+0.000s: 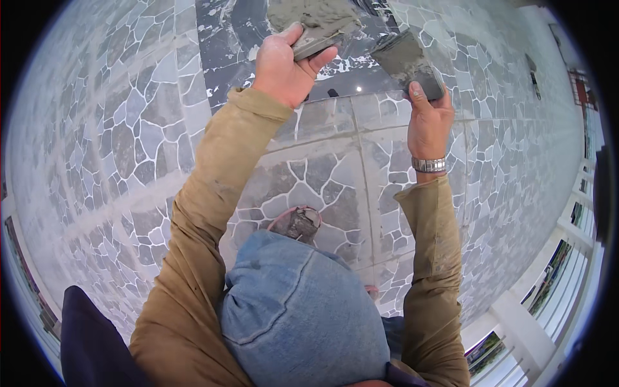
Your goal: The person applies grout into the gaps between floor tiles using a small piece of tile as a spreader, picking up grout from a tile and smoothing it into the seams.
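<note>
While the left hand (284, 64) clamps its fingers around a mortar-loaded float (316, 29) at twelve o'clock, the right hand (429, 122) at one o'clock grips a trowel (406, 61), blade angled up toward that load. Risk, as I judge it: the float tilts, and wet grey mortar could slide off onto the dark glossy tile (225, 39) beneath, already splashed white, or onto the finished stone-pattern floor (129, 142). A hard scrape could flick mortar too. That mortar looks thick, grey, heaped and rough-topped. A wristwatch (429, 165) sits close to the mess.
</note>
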The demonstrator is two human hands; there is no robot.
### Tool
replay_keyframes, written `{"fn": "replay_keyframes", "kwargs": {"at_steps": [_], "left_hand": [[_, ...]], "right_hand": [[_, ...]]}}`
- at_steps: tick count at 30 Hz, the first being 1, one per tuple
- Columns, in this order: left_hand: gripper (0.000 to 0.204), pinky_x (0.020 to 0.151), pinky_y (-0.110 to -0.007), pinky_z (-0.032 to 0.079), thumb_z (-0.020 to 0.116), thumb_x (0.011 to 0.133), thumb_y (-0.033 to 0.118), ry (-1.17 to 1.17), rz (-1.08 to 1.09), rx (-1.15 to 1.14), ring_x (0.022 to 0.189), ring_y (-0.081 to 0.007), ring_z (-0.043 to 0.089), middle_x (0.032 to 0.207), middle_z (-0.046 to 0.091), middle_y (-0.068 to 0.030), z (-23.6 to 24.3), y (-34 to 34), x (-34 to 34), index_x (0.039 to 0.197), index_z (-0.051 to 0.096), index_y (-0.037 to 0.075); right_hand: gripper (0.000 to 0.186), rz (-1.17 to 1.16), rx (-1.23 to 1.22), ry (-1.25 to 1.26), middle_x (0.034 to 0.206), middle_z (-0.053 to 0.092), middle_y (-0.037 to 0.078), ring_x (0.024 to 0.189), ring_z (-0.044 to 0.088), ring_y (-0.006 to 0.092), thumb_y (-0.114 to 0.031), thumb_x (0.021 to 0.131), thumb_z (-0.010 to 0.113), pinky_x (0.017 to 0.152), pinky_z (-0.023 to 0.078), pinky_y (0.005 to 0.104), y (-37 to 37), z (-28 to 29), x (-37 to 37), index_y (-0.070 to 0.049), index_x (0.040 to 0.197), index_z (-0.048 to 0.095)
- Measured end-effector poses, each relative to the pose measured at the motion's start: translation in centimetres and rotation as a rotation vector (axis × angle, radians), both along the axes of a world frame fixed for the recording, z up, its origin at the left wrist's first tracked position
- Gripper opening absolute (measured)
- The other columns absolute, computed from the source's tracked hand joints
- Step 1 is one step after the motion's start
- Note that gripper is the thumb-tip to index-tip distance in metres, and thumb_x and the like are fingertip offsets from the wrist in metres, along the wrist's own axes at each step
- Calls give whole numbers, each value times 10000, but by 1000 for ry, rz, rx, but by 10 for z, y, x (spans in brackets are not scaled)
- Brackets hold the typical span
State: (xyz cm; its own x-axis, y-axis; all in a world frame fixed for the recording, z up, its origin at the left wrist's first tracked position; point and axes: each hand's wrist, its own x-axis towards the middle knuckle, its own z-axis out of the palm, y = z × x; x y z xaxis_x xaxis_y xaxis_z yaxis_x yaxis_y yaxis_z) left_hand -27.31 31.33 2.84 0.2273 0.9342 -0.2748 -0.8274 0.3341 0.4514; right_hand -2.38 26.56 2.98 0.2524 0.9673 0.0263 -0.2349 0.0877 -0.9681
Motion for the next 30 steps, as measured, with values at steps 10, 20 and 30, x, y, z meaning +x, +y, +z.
{"fn": "replay_keyframes", "kwargs": {"at_steps": [10, 20, 30], "left_hand": [[381, 896, -328, 626, 322, 1093, 155, -315, -189, -96, 1064, -255, 671, 1249, 634, -184, 9, -38, 30, 1335, 488, -89], [304, 862, -262, 616, 416, 1041, -17, -303, -211, -47, 975, -179, 666, 1160, 636, -174, 6, -42, -11, 1322, 475, -117], [390, 699, -312, 655, 355, 1106, 233, 200, -359, 125, 833, -233, 716, 1089, 694, -161, 44, -37, 72, 1306, 528, -54]], "right_hand": [[561, -164, 683, -1131, 1313, 676, 73, 1273, 593, 278, 181, 758, 536, 1066, 470, 377, 32, 57, -20, -117, 1180, 756], [511, 130, 903, -1510, 1230, 716, 95, 1227, 611, 320, 93, 743, 666, 1035, 500, 386, -12, 81, -3, -134, 1194, 748], [412, -325, -102, -434, 1129, 707, 90, 988, 673, 148, -51, 920, 707, 862, 584, 311, -101, 92, 106, 26, 1315, 620]]}}
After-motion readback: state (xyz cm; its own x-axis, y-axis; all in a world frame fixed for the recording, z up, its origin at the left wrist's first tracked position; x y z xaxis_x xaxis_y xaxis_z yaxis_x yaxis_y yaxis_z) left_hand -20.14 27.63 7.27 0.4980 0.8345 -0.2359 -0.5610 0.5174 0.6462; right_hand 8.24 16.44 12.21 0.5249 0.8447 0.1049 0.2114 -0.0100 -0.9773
